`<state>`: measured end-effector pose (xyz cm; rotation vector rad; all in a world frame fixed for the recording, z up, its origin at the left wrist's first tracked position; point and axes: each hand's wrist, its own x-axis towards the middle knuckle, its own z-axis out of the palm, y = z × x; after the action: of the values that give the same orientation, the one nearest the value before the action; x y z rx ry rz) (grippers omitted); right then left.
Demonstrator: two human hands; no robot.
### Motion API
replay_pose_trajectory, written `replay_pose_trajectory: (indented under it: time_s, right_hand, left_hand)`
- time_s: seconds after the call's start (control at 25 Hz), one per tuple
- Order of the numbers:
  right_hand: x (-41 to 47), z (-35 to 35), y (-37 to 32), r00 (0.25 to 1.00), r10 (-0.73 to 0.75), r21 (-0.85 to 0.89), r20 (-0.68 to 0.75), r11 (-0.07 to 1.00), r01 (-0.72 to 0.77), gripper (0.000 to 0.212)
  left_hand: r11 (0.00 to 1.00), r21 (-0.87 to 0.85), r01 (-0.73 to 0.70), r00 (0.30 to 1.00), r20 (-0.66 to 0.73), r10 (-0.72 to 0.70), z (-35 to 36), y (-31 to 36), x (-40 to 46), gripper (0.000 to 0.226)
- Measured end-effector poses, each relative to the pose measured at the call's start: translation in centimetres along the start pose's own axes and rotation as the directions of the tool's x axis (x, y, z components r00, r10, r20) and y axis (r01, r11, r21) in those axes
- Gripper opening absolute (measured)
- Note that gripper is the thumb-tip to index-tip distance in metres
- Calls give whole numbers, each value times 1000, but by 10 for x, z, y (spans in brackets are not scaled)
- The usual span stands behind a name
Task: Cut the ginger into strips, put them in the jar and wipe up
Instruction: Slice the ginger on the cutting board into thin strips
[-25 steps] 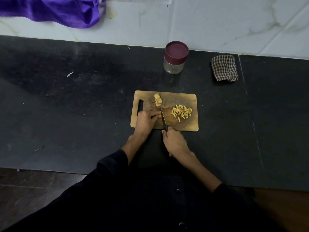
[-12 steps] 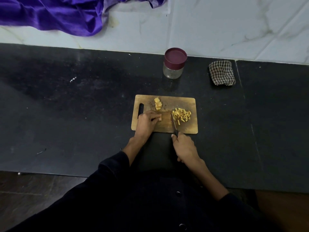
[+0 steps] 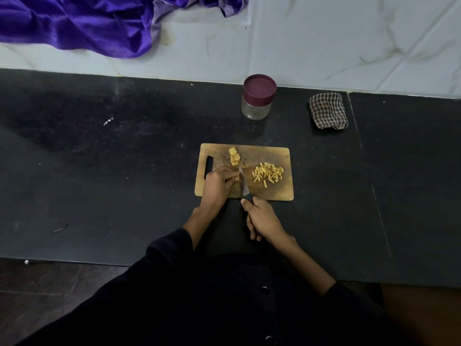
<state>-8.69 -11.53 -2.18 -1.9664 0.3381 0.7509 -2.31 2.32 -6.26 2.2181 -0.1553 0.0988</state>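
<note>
A wooden cutting board [image 3: 272, 193] was seen lying flat on a black stone counter [image 3: 124, 171], with ginger being worked on it by a person in dark sleeves. A small piece of ginger [image 3: 237, 179] was held down near the board's middle by the left hand [image 3: 217, 187], whose fingers were curled over and pinched on it. A knife [image 3: 244, 187] was gripped by the right hand [image 3: 263, 221], the fingers wrapped round the handle at the board's near edge, and the blade was laid against the held piece, just beside the left fingertips. A short stack of uncut ginger slices [image 3: 234, 157] was left toward the board's far edge, beyond the left hand. A loose pile of cut ginger strips [image 3: 268, 174] was gathered on the right half of the board, apart from the blade. A clear jar [image 3: 256, 108] with a maroon lid [image 3: 259, 87] screwed or set on top was stood upright behind the board, near the pale marbled wall [image 3: 324, 41]; whether anything was inside could not be told. A folded checked cloth [image 3: 328, 110] was placed to the jar's right, well apart from the board. Purple satin fabric [image 3: 82, 21] was draped over the ledge at the upper left.
</note>
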Motion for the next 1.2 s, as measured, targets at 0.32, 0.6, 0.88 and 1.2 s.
replay_pose_trajectory:
  time_s: [0.32,0.6,0.88,1.2]
  right_hand:
    - [1,-2,-4,1000,10,-249,4,968,-8,30]
    - [9,12,-5,994,-30,-514,-104,857,-28,31]
    - [5,9,-5,994,24,-531,-104,844,-76,33]
    - [-3,-14,2,985,13,-354,-170,932,-74,31]
  left_hand:
    - [999,-43,23,1000,-6,-24,1,-1,-1,22]
    - [997,-65,39,998,-45,-42,3,-1,-2,20]
    - [997,-58,53,998,-42,-56,2,1,-2,19]
    - [997,-42,69,997,-24,-70,-1,3,-2,20]
